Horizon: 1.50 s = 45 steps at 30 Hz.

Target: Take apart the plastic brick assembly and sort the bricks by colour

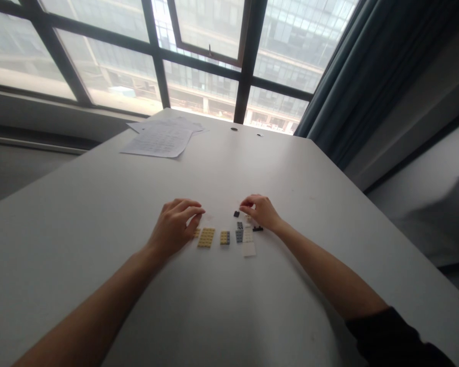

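Over the left end of a row of small building bricks hovers my left hand (178, 221), its fingers stretched forward and the thumb a little apart, with nothing seen in it. Beside its thumb lies a yellow studded plate (206, 238), and a smaller yellow piece is partly covered by the hand. My right hand (263, 211) is bent over the right end, thumb and fingertips drawn together; what they pinch, if anything, is too small to make out. Just by those fingertips is a small black brick (236, 214). A black strip (257, 229) sits under the right wrist.
Between the hands are a yellow-and-grey brick (225, 238), grey bricks (239, 236), white studded pieces (248, 235) and a smooth white tile (249, 249). Printed papers (158, 140) lie at the back left of the white table (183, 311). Windows and a dark curtain (340, 81) stand beyond.
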Each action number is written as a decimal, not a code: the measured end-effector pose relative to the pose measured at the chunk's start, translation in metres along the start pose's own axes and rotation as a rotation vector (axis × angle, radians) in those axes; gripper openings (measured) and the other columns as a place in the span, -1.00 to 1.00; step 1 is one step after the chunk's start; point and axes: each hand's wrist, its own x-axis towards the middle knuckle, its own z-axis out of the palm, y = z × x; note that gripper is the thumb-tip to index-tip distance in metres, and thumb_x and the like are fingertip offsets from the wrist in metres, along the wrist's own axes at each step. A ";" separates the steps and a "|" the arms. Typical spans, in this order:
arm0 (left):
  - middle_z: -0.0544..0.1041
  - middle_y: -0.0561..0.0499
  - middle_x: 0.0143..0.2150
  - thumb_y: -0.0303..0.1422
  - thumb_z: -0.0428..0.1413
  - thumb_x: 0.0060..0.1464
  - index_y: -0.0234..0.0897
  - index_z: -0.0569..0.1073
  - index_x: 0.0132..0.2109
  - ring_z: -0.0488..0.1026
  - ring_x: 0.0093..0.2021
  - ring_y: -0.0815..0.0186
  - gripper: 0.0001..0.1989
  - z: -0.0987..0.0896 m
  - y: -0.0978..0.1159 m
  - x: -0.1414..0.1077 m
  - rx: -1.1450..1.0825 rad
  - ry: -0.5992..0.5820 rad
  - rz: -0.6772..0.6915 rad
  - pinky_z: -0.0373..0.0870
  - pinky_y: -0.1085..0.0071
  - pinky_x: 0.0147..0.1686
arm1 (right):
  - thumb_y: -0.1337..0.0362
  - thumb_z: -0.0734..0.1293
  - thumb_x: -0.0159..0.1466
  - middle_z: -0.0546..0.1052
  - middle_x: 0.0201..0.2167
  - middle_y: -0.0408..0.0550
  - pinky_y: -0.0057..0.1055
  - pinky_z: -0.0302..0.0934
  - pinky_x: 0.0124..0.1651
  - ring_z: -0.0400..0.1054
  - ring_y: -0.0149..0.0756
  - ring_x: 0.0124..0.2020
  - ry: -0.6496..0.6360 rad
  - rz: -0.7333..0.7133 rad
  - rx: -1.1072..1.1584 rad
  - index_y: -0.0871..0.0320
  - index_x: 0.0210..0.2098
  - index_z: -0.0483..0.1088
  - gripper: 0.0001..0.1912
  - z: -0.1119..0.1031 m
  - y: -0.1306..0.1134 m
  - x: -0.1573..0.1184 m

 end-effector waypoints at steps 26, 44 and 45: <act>0.57 -0.01 -0.19 -0.34 -0.02 0.17 -0.19 0.52 -0.23 0.43 -0.13 0.21 -0.79 0.008 -0.002 -0.007 -0.013 0.018 0.027 0.26 0.20 -0.04 | 0.39 0.19 0.31 0.53 -0.10 0.03 -0.21 0.18 -0.02 0.34 -0.15 -0.10 0.119 0.131 -0.549 0.13 -0.05 0.47 -0.70 -0.049 0.061 -0.129; 0.57 -0.01 -0.20 -0.34 -0.02 0.16 -0.19 0.52 -0.24 0.44 -0.13 0.19 -0.79 0.008 -0.002 -0.007 -0.012 0.018 0.045 0.26 0.20 -0.05 | 0.33 0.15 0.29 0.52 -0.05 0.05 -0.22 0.14 0.03 0.33 -0.14 -0.04 0.290 0.214 -0.633 0.20 -0.02 0.43 -0.67 -0.073 0.116 -0.146; 0.57 -0.01 -0.20 -0.33 -0.02 0.16 -0.20 0.52 -0.24 0.44 -0.14 0.19 -0.79 0.008 -0.002 -0.007 -0.015 0.019 0.049 0.26 0.20 -0.05 | 0.33 0.15 0.29 0.52 -0.05 0.05 -0.22 0.14 0.03 0.33 -0.13 -0.05 0.298 0.225 -0.636 0.21 -0.02 0.43 -0.66 -0.074 0.117 -0.145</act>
